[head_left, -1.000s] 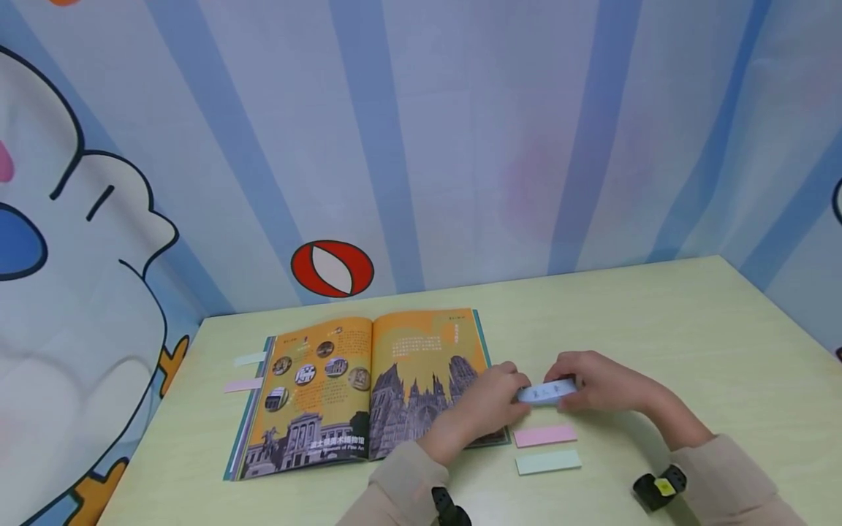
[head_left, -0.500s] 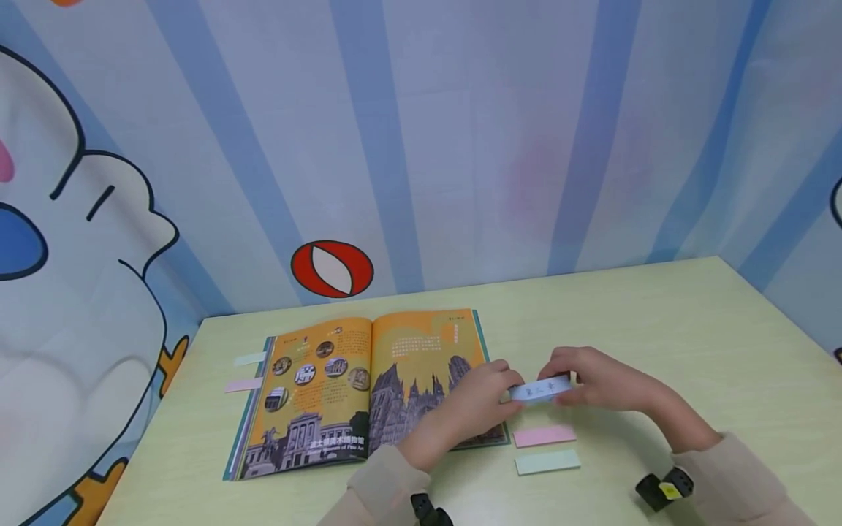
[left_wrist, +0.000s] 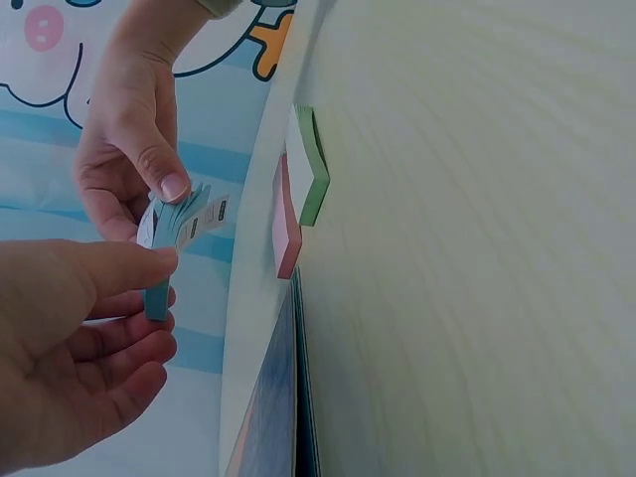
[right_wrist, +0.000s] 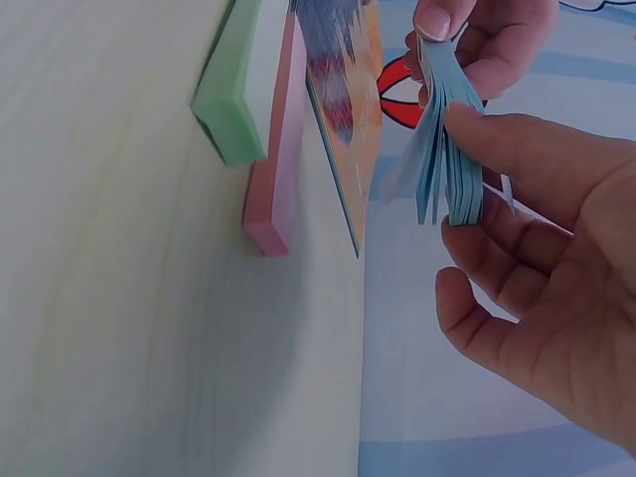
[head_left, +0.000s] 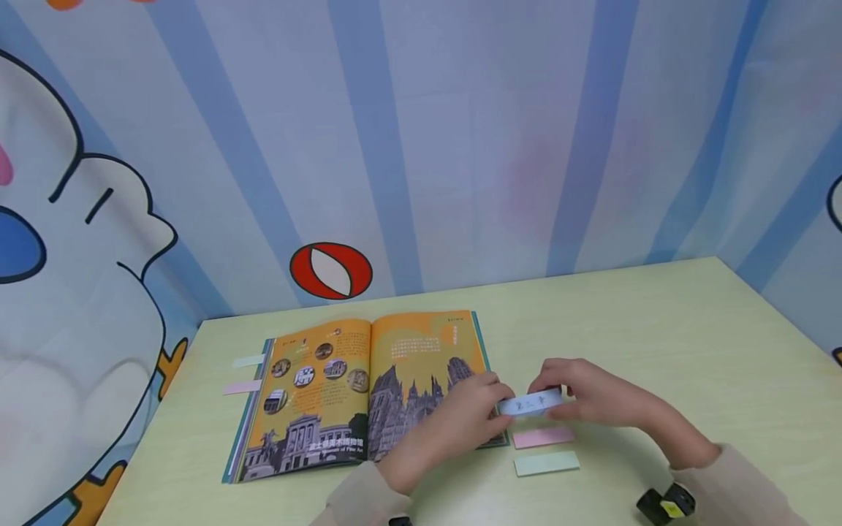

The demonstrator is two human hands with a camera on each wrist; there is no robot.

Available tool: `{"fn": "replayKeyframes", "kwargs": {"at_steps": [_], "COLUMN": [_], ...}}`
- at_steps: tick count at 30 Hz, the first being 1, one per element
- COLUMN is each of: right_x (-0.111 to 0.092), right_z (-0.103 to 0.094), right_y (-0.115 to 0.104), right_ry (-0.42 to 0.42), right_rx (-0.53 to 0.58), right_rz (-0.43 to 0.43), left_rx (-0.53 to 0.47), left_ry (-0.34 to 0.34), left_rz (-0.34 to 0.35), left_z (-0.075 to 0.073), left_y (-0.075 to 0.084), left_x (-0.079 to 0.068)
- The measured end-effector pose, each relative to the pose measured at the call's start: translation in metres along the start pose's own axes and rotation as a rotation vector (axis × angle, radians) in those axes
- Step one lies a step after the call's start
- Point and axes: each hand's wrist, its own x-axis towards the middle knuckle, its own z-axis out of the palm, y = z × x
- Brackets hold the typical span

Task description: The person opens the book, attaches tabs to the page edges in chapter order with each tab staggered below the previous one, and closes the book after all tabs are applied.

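Note:
Both hands hold a slim pad of blue sticky notes above the table, beside the open book's right edge; handwriting shows on its top sheet. My left hand pinches the left end between thumb and fingers. At the other end, the thumb and fingers of my right hand grip the pad. In the right wrist view the pad's sheets are fanned apart below the right thumb. A pink sticky note pad and a pale green one lie on the table, nearer the body than the hands.
An open book with orange pages lies to the left, the left forearm crossing its lower right corner. A pale green tab and a pink tab stick out of its left edge. A striped blue curtain hangs behind the table.
Both hands have shifted left with the blue pad, and in the last half second slightly toward the body. The book and the two pads on the table have stayed put.

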Motion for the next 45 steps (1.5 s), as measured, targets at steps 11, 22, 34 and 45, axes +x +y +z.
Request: {"fn": "replayKeyframes", "kwargs": {"at_steps": [11,22,34,45], "right_x": [-0.002,-0.003,-0.001,-0.001], "right_z": [0.006,0.009,0.014,0.012], "right_y": [-0.009,-0.018,-0.013,-0.017], "right_ry": [-0.003,-0.015,0.077,0.288], "right_rx": [0.021,0.035,-0.026,0.042], "right_rz": [-0.048,-0.014,-0.072,0.127], "left_rx": [-0.094,-0.163,-0.187,-0.152], "left_ry": [0.010,0.041,0.058,0.084], "left_rz": [-0.059,-0.067,-0.110,-0.136], "left_z": [-0.006,-0.008,-0.006,-0.006], "left_y": [0.007,0.011,0.007,0.003], "left_x": [-0.014,-0.023,-0.021,-0.018]}}
